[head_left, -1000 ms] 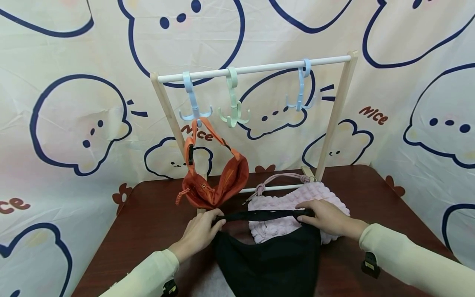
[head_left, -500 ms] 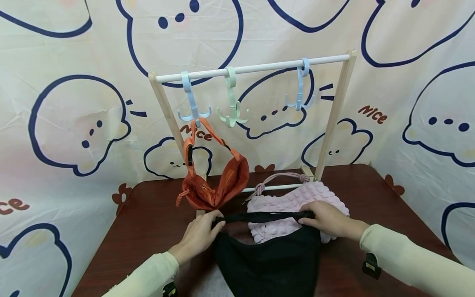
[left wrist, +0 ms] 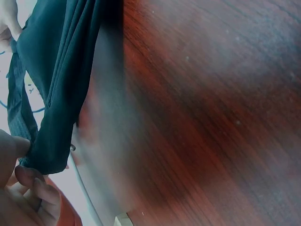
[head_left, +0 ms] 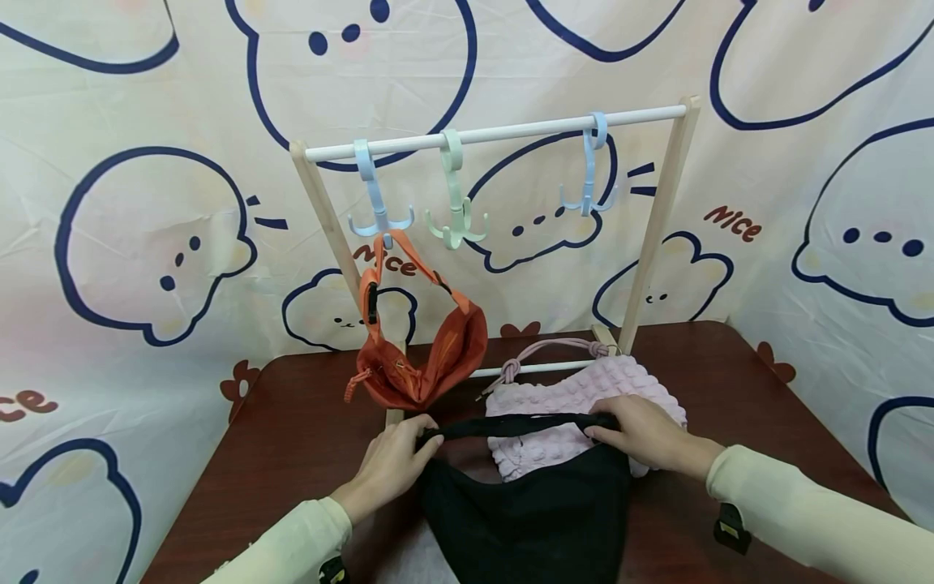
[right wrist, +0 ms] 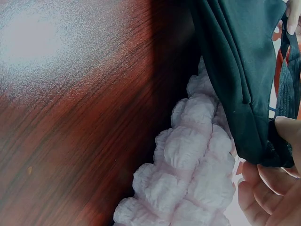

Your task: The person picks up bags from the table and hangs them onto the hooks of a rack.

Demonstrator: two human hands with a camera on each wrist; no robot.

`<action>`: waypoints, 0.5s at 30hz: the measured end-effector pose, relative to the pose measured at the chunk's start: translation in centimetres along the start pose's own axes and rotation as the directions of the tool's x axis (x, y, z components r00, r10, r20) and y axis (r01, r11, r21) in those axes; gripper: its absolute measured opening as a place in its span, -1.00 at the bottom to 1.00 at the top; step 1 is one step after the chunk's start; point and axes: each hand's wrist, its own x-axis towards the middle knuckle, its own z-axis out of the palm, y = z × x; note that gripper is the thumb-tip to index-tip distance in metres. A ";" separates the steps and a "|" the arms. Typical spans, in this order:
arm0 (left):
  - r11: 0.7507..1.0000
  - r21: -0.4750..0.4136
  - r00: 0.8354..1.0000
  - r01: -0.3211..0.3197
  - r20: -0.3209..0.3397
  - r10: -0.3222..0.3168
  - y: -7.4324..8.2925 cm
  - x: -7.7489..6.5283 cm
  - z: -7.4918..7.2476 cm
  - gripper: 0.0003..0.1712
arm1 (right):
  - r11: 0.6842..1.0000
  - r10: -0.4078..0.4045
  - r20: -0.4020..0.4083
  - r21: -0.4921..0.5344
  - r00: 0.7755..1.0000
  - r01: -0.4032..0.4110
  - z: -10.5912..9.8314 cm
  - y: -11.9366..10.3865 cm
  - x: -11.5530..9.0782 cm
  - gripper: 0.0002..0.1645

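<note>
Barely anything has moved since half a second ago; the rack (head_left: pixel 525 129) sits only a touch higher in my head view. I see the left hand (head_left: pixel 394 456) and right hand (head_left: pixel 642 430) pinching the black bag (head_left: pixel 529 519) at either end of its strap (head_left: pixel 503 425). It hangs between them, partly before the pink puffy bag (head_left: pixel 572 394), while an orange bag (head_left: pixel 456 357) hangs from the leftmost blue hook (head_left: pixel 376 203)

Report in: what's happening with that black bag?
Left grip, right grip: each holding an end of the strap on the black bag. Black bag: not on the green hook. Possibly in the way: pink bag behind.
</note>
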 end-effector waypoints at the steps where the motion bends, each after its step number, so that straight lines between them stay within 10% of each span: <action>1: 1.000 -0.001 1.000 0.002 -0.005 -0.002 0.0 0.0 0.0 -0.89 | 1.000 0.002 -0.002 0.000 1.000 -0.002 0.0 0.0 0.0 -0.82; 15: 1.000 -0.026 1.000 0.011 -0.020 -0.011 0.2 0.0 -0.2 -0.90 | 0.999 0.017 -0.028 0.042 0.999 -0.016 -0.3 -0.4 -0.1 -0.84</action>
